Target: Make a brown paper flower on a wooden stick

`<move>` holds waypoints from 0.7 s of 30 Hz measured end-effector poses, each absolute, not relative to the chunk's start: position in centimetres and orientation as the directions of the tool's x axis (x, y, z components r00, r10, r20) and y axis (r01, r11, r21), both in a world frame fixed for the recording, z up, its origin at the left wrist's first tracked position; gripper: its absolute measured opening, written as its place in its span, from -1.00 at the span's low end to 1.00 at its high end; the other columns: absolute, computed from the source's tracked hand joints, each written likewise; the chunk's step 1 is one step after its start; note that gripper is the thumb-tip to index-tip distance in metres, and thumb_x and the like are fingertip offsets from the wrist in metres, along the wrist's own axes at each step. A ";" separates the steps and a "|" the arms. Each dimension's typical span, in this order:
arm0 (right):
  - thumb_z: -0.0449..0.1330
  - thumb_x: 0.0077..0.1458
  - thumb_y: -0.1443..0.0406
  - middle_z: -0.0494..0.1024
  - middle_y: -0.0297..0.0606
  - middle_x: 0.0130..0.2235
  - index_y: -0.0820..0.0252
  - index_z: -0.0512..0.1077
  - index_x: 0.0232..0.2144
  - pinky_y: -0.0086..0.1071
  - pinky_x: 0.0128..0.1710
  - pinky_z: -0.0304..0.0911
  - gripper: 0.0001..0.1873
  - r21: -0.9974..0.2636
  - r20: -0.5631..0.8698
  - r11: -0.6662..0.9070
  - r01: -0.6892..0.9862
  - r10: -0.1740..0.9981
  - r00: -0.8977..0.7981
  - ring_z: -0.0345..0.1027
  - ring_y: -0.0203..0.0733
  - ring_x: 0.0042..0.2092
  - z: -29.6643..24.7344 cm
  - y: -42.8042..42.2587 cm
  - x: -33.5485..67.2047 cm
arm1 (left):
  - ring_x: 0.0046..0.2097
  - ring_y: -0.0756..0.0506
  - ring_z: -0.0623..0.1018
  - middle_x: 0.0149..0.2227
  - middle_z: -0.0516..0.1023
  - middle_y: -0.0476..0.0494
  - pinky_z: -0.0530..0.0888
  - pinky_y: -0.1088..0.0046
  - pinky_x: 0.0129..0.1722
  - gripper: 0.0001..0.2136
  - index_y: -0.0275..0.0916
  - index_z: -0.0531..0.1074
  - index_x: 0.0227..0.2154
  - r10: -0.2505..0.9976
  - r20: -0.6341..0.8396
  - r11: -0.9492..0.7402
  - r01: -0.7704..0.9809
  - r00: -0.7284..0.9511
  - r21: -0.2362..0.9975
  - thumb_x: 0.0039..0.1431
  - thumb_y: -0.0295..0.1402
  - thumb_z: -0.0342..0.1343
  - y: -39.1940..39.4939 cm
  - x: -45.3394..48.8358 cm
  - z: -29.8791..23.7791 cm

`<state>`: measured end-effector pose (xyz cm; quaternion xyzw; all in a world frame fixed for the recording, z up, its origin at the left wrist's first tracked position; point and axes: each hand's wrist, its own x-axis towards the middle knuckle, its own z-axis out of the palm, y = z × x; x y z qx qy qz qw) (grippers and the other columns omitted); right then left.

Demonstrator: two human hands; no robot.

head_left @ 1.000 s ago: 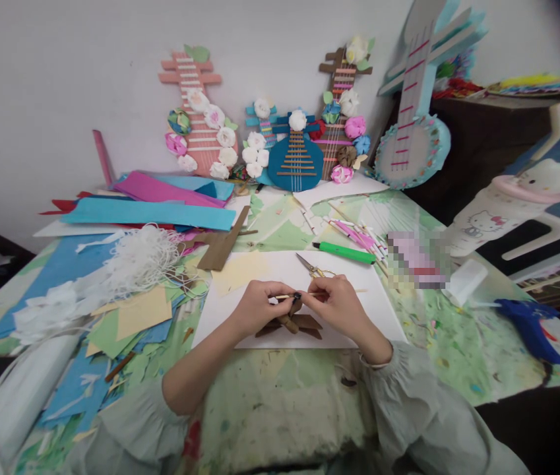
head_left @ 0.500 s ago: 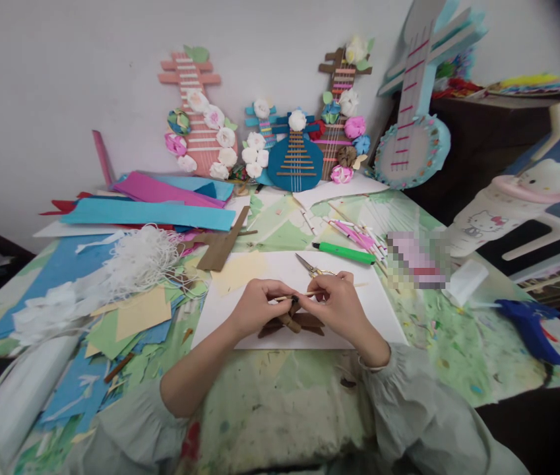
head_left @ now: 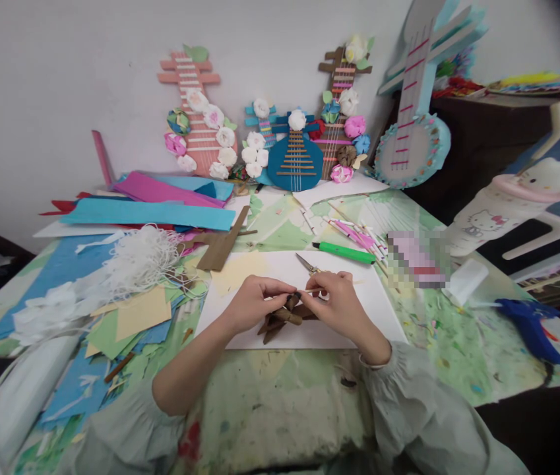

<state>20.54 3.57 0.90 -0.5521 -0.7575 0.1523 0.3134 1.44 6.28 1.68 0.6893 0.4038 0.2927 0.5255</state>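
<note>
My left hand (head_left: 252, 307) is closed, thumb and fingers pinching the dark tip of a folded brown paper piece (head_left: 288, 315). My right hand (head_left: 336, 305) meets it from the other side, its fingers closed round a thin pale stick (head_left: 313, 290) whose left end touches that tip. More brown paper strips lie under the hands on a white sheet of paper (head_left: 373, 320). Scissors (head_left: 304, 262) rest just beyond the right hand, their handles partly hidden behind it.
A green marker (head_left: 343, 253) and pink-and-white sticks (head_left: 359, 237) lie behind the sheet. To the left are white string (head_left: 146, 254), paper scraps (head_left: 144, 311) and coloured strips (head_left: 146, 214). Decorated paper lutes (head_left: 295, 161) lean on the wall; a tumbler (head_left: 487, 214) stands right.
The brown paper between my fingers has turned and more of its folded petals show. My left hand has shifted slightly left and down. The things around have stayed put.
</note>
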 end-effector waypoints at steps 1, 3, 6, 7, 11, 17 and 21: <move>0.13 0.07 0.19 0.46 -0.37 -0.48 0.21 0.36 -0.53 -0.32 -0.25 -0.15 -0.77 -0.569 0.291 0.334 0.751 0.937 -0.196 0.26 -0.31 -0.40 1.0 3.6 20.6 | -0.24 -0.16 0.59 -0.28 0.61 -0.23 0.49 0.41 -0.24 -0.78 -0.34 0.58 -0.27 0.867 0.000 -0.155 0.268 0.499 0.951 0.04 -0.42 0.11 6.2 1.4 1.8; 0.12 0.08 0.18 0.45 -0.37 -0.51 0.22 0.36 -0.57 -0.31 -0.26 -0.16 -0.72 -0.558 0.274 0.312 0.769 0.944 -0.185 0.25 -0.30 -0.41 1.0 3.7 20.6 | -0.23 -0.16 0.59 -0.27 0.61 -0.21 0.49 0.40 -0.20 -0.78 -0.33 0.58 -0.28 0.877 0.026 -0.195 0.305 0.480 0.932 0.03 -0.45 0.10 6.1 1.5 2.0; 0.15 0.05 0.15 0.45 -0.37 -0.52 0.22 0.36 -0.58 -0.30 -0.25 -0.17 -0.71 -0.560 0.293 0.291 0.776 0.945 -0.143 0.25 -0.29 -0.42 0.9 3.6 20.5 | -0.24 -0.14 0.59 -0.27 0.62 -0.19 0.50 0.40 -0.19 -0.79 -0.33 0.57 -0.30 0.898 0.029 -0.194 0.337 0.438 0.921 0.01 -0.45 0.09 5.8 1.7 2.5; 0.16 0.04 0.14 0.46 -0.37 -0.52 0.21 0.36 -0.57 -0.29 -0.24 -0.17 -0.71 -0.560 0.307 0.286 0.777 0.943 -0.126 0.26 -0.29 -0.41 0.8 3.6 20.5 | -0.24 -0.14 0.59 -0.27 0.62 -0.19 0.51 0.40 -0.19 -0.79 -0.34 0.57 -0.31 0.905 0.024 -0.186 0.342 0.425 0.921 0.01 -0.45 0.09 5.7 1.8 2.6; 0.19 0.02 0.12 0.44 -0.37 -0.53 0.20 0.35 -0.56 -0.27 -0.22 -0.16 -0.72 -0.555 0.360 0.279 0.784 0.930 -0.076 0.27 -0.26 -0.40 0.8 3.3 20.3 | -0.23 -0.12 0.59 -0.26 0.61 -0.19 0.51 0.42 -0.17 -0.79 -0.36 0.55 -0.31 0.915 0.003 -0.148 0.328 0.404 0.933 -0.04 -0.48 0.10 5.6 2.0 2.8; 0.22 -0.02 0.13 0.44 -0.39 -0.52 0.19 0.35 -0.56 -0.27 -0.21 -0.14 -0.74 -0.568 0.416 0.299 0.767 0.908 -0.046 0.27 -0.26 -0.39 0.9 3.3 20.3 | -0.17 -0.11 0.57 -0.22 0.59 -0.18 0.48 0.39 -0.10 -0.72 -0.34 0.53 -0.28 0.912 0.003 -0.135 0.293 0.411 0.947 -0.12 -0.55 0.08 5.9 1.9 2.4; 0.23 -0.04 0.14 0.43 -0.41 -0.51 0.18 0.34 -0.56 -0.27 -0.21 -0.13 -0.74 -0.575 0.431 0.305 0.760 0.902 -0.036 0.27 -0.26 -0.38 0.9 3.3 20.3 | -0.21 -0.10 0.56 -0.21 0.56 -0.19 0.49 0.38 -0.14 -0.66 -0.32 0.50 -0.21 0.914 -0.001 -0.123 0.279 0.406 0.952 -0.14 -0.52 0.10 6.0 1.9 2.0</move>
